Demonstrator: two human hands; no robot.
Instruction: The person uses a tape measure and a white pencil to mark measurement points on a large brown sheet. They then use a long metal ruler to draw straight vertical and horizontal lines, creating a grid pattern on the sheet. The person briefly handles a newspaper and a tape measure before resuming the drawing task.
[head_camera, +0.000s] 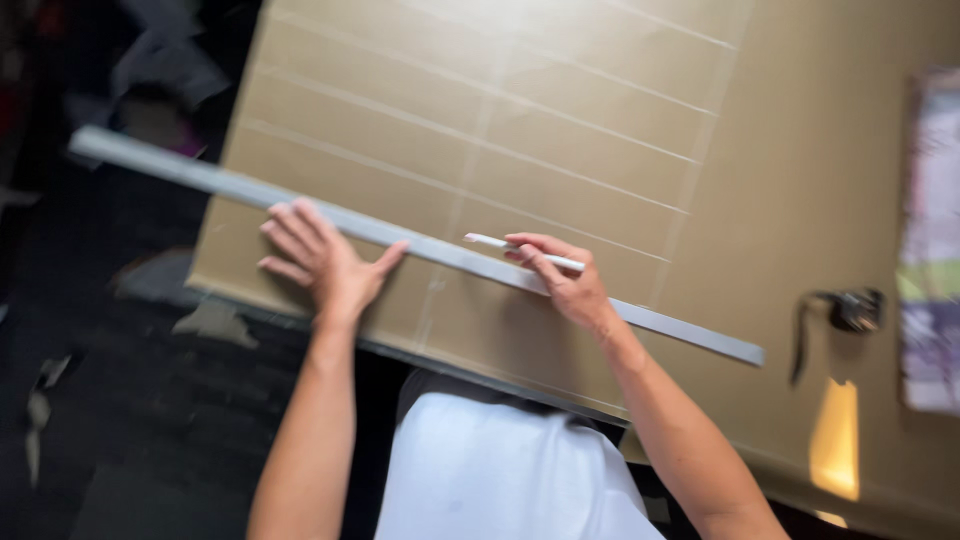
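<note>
**Straightedge pinned, marker on the line**

On the tan sheet (560, 130) covering the tabletop (850, 200), a long grey straightedge (440, 248) lies slantwise across pale ruled lines. The left hand (325, 262) presses flat on it, fingers spread, its grip apart. The right hand (565, 280) has its grip clamped on a thin white marking stick (525, 250), tip touching the sheet just above the straightedge's edge. Off to the right, a dark tool (850, 310) rests well apart, near a pale patterned cloth (935, 240).

Both my arms are stretched fwd. Left hand (325, 262) flat, palm down, fingers spread. Right hand (562, 280) curled in a pinch grip, wrist bent a bit.
</note>
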